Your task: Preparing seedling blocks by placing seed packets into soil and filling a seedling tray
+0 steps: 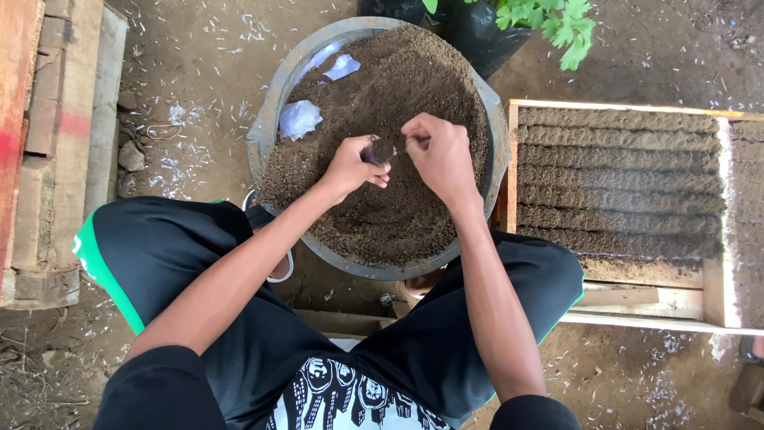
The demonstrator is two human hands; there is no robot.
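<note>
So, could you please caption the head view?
Two hands fill a small tube with soil over a basin.

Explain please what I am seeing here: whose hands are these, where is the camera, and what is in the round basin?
There is no machine here. One camera sits on a person's head and looks down, so you see their own arms and knees. The person sits over a grey basin full of brown soil. The left hand holds a small dark pouch filled with soil. The right hand pinches at its top. Scraps of clear plastic lie on the soil. To the right, a wooden tray holds rows of filled pouches. A green plant stands behind the basin.
</note>
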